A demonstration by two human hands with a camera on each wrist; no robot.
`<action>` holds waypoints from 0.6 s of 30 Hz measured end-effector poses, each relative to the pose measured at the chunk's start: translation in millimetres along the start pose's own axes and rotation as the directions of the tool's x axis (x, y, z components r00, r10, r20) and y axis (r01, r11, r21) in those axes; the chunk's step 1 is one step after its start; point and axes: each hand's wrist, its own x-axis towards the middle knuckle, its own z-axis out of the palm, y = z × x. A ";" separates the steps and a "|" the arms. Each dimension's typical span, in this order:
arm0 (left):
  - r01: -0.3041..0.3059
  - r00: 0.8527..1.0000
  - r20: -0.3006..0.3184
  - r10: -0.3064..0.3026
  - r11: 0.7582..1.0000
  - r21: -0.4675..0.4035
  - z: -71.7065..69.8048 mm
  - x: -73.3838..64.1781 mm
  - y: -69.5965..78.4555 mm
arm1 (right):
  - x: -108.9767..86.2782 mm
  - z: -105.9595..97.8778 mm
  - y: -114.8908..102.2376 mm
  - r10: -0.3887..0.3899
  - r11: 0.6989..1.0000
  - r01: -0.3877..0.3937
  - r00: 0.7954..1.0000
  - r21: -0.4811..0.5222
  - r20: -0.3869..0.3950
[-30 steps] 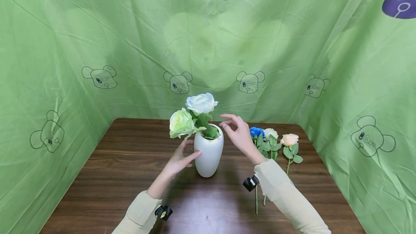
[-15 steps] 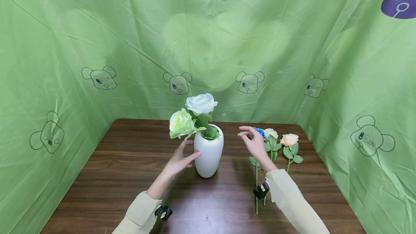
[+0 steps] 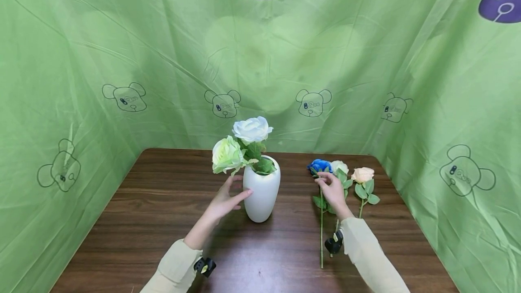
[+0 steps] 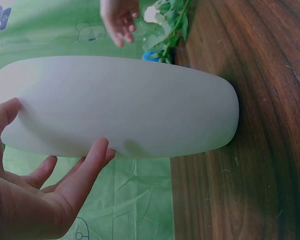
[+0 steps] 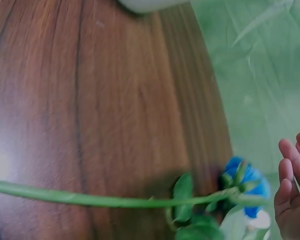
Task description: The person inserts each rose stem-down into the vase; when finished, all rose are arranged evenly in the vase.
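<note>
A white vase (image 3: 262, 196) stands upright on the wooden table, holding a pale blue-white rose (image 3: 253, 129) and a light green rose (image 3: 227, 153). At the vase's left side is my left hand (image 3: 223, 200); its fingers are spread, and in the left wrist view its fingertips (image 4: 101, 145) lie right at the vase's surface. My right hand (image 3: 333, 192) hovers close over a blue rose (image 3: 319, 166), overlapping its upper stem in the head view. In the right wrist view, the right fingers (image 5: 286, 172) are loosely bent beside the blue bloom, with nothing between them.
Beside the blue rose lie a white rose (image 3: 339, 166) and a peach rose (image 3: 363, 175), stems pointing toward the near edge. Green cloth (image 3: 268, 58) with printed bear heads encloses the brown table (image 3: 163, 211) at the back and sides.
My right hand has moved from beside the vase's mouth to the right and nearer, down to the blue rose. My left hand and the vase stay where they were.
</note>
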 end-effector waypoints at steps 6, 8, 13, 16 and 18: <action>0.001 1.000 0.000 -0.001 1.000 0.000 0.0 0.0 0.2 | -3.0 -3.8 21.3 0.146 0.987 -0.150 0.987 -0.060 -0.072; -0.003 1.000 -0.003 0.003 1.000 -0.002 0.3 -0.1 0.0 | -4.3 -3.6 28.6 0.207 0.976 -0.212 0.974 -0.053 -0.089; -0.009 1.000 0.004 0.009 1.000 -0.001 0.2 0.2 -0.6 | -7.5 -1.7 44.1 0.330 0.943 -0.332 0.941 -0.023 -0.076; -0.011 1.000 0.013 0.011 1.000 -0.003 -0.3 -0.9 1.3 | -11.0 -0.7 47.6 0.366 0.930 -0.366 0.929 0.011 -0.044; -0.007 1.000 0.019 0.007 1.000 -0.011 -0.7 -2.7 4.8 | -13.3 0.6 48.7 0.378 0.926 -0.377 0.925 0.029 -0.035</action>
